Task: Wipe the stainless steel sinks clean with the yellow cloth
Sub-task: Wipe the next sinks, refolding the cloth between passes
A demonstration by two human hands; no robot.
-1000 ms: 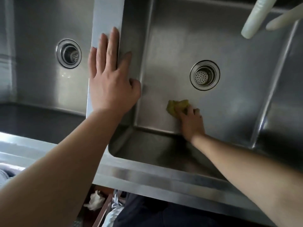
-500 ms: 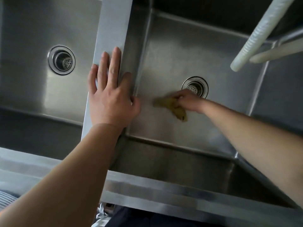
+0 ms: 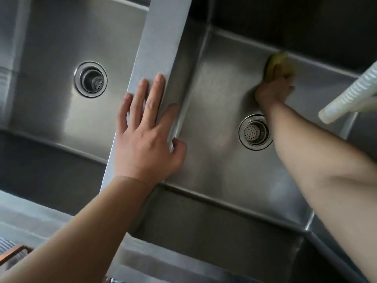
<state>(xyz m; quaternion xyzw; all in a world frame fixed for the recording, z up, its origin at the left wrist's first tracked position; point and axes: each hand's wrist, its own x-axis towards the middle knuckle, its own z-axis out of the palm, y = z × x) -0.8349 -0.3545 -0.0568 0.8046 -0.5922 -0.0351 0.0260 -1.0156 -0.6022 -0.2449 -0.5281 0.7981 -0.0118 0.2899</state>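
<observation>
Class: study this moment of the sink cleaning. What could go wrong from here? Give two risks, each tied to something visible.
1. The right hand works the yellow cloth against the far wall; its forearm crosses near the hanging hose and might knock it.
2. The left hand braces on the smooth divider and could slip.

Cloth moved to far wall
Right hand has carried yellow cloth from the drain's 9 o'clock to its 12 o'clock.

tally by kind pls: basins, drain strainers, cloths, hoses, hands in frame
Sink basins: 2, left basin, right basin
Drain strainers: 2
Yellow cloth: 1
Ribbed hose: 1
Hands: 2, left hand, right hand
Total: 8
</observation>
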